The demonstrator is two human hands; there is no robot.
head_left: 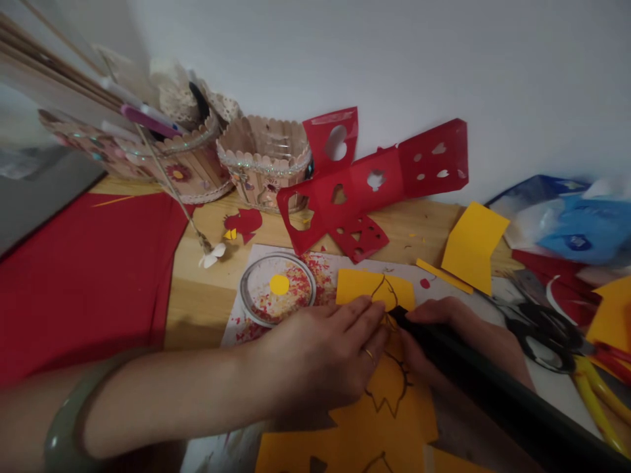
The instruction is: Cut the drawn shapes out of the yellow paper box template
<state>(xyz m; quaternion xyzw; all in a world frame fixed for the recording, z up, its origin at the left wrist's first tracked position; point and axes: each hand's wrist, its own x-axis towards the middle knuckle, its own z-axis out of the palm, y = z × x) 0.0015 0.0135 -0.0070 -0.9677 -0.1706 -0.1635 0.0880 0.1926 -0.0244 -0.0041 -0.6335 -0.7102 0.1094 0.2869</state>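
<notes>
A yellow paper sheet (419, 410) with outlines drawn in dark lines lies in front of me. My left hand (335, 348) rests flat on it, fingers stretched out, next to the drawn shape. My right hand (463, 335) grips a long dark-handled tool (473, 374). Its narrow black tip meets the sheet just beside my left fingertips. Whether that tip is a blade or a pen point cannot be made out. Yellow paper (290, 450) with a cut-out opening lies nearer to me.
Red cut-out card (362, 180) leans at the wall beside a decorated basket (266, 164). Left lies red paper (83, 276); a round lid (279, 289) sits among paper crumbs. Scissors (547, 328), yellow-handled pliers (591, 394) and a blue packet (586, 223) are right.
</notes>
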